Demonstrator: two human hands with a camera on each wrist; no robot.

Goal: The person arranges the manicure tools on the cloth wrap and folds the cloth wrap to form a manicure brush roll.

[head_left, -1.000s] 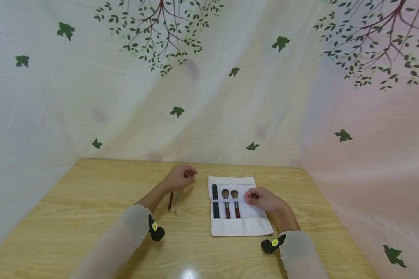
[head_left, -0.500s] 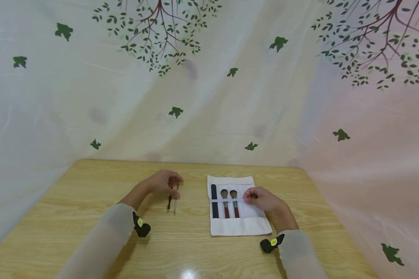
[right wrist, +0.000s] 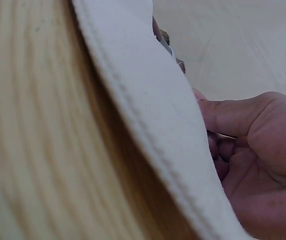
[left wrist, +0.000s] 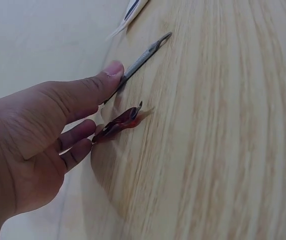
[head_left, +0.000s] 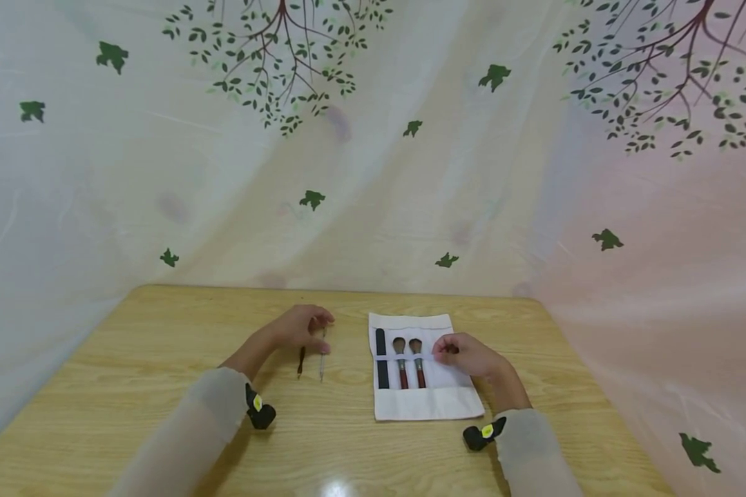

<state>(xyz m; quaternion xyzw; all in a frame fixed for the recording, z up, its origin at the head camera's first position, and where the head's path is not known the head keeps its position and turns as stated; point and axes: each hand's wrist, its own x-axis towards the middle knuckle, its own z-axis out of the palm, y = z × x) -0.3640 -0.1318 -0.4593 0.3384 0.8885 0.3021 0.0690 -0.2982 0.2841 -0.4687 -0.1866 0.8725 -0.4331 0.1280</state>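
Note:
My left hand (head_left: 301,328) holds a thin silver tool (left wrist: 144,57) with a knurled handle and a looped tip, its thumb against the shaft. Beside it on the table lies a dark red-brown tool (left wrist: 119,123) with a narrow tip, touching or close to the lower fingers. To the right, a white cloth brush roll (head_left: 429,406) is spread flat. My right hand (head_left: 469,355) rests over its right side, thumb and curled fingers pinching the white elastic band (head_left: 388,357). The exact grip is partly hidden in the right wrist view.
Under the band sit a flat black strip (head_left: 382,369) and two brushes (head_left: 402,366) with brown bristles and red handles. The wooden table (head_left: 161,414) ends at a pale curtain (head_left: 373,228) printed with leaves and branches.
My left hand moved left and down onto the two loose tools, then slightly right, shifting the silver tool away from the dark one. The right hand stayed at the band.

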